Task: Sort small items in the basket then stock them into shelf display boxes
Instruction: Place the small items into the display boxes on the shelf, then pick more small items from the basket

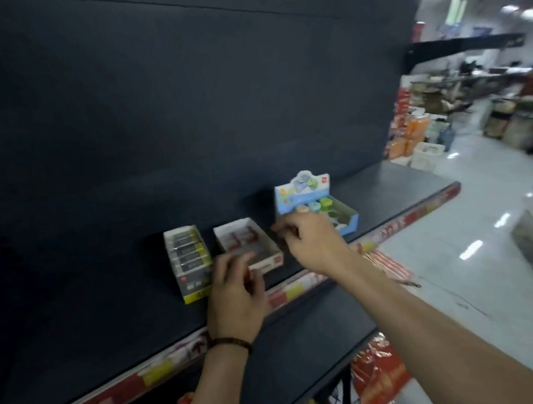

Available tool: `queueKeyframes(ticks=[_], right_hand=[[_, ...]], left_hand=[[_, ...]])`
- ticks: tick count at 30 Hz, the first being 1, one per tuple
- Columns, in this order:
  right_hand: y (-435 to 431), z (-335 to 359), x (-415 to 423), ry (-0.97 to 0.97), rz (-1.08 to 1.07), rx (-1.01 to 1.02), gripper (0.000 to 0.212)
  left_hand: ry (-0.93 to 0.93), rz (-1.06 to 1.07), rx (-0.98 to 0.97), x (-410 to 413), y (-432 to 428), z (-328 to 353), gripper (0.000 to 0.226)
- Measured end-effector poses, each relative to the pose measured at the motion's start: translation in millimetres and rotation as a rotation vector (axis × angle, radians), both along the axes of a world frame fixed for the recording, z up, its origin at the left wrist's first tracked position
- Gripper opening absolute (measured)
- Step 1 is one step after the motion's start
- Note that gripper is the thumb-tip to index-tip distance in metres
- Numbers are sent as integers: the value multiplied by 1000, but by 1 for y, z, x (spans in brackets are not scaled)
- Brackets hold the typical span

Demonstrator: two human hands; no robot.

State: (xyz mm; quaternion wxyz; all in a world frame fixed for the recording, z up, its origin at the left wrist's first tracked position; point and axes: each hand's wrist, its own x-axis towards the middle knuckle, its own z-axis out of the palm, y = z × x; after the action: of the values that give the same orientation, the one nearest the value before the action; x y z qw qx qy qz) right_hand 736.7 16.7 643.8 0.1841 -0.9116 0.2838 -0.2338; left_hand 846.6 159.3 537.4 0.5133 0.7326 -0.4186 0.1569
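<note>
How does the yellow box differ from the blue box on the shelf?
The yellow box has no back card; the blue box has a tall picture card. The yellow box is packed with dark flat packs; the blue box holds round green and blue items, with room left. Both stand open on the shelf.

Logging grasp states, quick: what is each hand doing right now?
Left hand: fingers curled at the middle box front; grip cannot be told.
Right hand: fingers curled by the blue box; contents cannot be told.

Print on display boxes (248, 246) blurred, nothing legible
</note>
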Motion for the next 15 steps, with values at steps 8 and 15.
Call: queueKeyframes(ticks=[8,15], right_hand=[[16,-129,-285,64,-391,286,16],[43,-229,-554,124,-785,610,16]], left_hand=[[-90,-428,214,-194,-27,-50,14],[-173,-1036,901,-417,-81,-153,13]])
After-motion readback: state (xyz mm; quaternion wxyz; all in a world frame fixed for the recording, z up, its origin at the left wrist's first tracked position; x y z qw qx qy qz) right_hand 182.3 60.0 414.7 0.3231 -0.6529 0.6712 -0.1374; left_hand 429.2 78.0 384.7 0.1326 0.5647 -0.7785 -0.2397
